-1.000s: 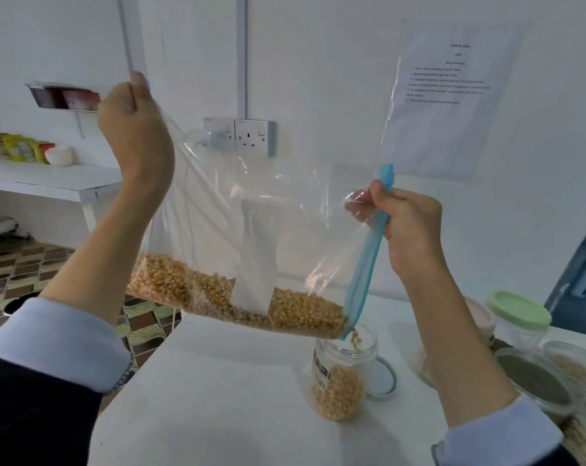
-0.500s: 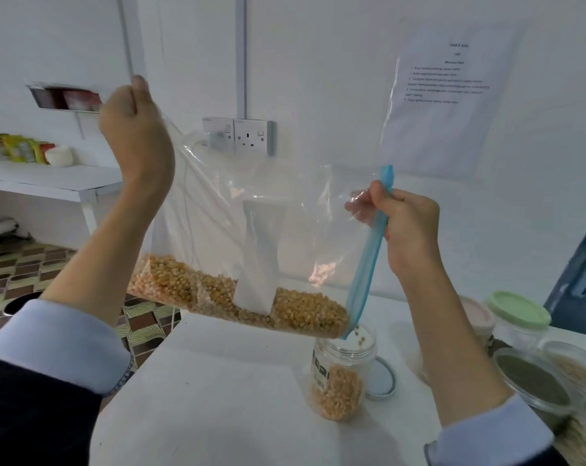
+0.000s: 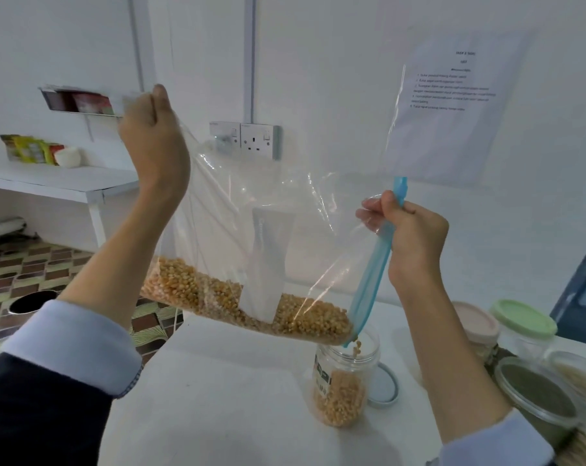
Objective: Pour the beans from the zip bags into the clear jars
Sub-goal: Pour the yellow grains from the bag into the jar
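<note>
Left hand (image 3: 154, 142) and right hand (image 3: 416, 237) grip tilted zip bag (image 3: 251, 213); yellow kernels (image 3: 295, 321) spilling into half-full clear jar (image 3: 343, 381) on bench (image 3: 217, 398).

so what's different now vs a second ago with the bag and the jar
Little moved. The zip bag stays tilted with its low corner over the open jar, and yellow kernels go on dropping in; the heap in the bag looks about as before. The left hand still holds the raised corner, the right hand still grips the blue zip edge. The jar and the lid beside it have not shifted.
</note>
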`<state>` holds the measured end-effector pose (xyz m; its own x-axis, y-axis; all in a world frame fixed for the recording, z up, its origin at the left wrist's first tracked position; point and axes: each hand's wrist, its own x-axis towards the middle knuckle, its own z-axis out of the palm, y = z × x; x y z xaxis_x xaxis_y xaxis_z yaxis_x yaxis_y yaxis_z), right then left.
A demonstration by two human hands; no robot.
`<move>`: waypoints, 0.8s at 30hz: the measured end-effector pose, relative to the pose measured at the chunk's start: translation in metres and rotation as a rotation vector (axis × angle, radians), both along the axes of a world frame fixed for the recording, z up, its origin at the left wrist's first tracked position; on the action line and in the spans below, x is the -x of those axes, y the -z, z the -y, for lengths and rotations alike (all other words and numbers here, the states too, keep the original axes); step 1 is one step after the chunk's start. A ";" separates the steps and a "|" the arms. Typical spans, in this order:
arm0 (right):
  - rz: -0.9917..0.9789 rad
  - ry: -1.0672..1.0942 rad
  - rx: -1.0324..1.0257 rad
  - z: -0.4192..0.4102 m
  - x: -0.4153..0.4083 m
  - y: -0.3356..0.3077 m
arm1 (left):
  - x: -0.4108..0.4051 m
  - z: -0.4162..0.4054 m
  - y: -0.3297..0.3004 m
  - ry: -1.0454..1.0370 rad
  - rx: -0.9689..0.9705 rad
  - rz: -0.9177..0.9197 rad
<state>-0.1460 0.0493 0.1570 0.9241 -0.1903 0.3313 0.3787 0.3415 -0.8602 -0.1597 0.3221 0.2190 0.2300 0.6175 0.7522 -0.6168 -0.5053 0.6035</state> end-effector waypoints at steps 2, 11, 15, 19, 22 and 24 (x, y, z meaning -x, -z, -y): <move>0.000 -0.015 0.027 0.002 -0.002 -0.001 | 0.000 -0.002 0.000 -0.004 -0.009 -0.016; 0.000 -0.001 0.008 0.002 -0.001 0.000 | 0.001 -0.001 -0.002 -0.011 0.016 -0.005; -0.002 -0.011 0.045 0.000 0.000 0.002 | 0.003 0.003 -0.004 0.025 0.016 0.011; 0.004 -0.005 -0.014 0.004 -0.001 0.001 | 0.007 0.001 -0.003 0.058 0.023 0.011; 0.004 -0.011 -0.015 0.004 -0.001 0.001 | 0.007 0.002 -0.004 0.039 0.036 0.026; 0.015 -0.026 -0.016 0.004 -0.001 0.000 | 0.006 0.002 -0.003 0.036 0.036 0.028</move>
<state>-0.1445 0.0455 0.1574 0.9236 -0.1719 0.3427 0.3828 0.3652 -0.8486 -0.1653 0.3206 0.2225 0.2315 0.6358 0.7363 -0.6508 -0.4613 0.6030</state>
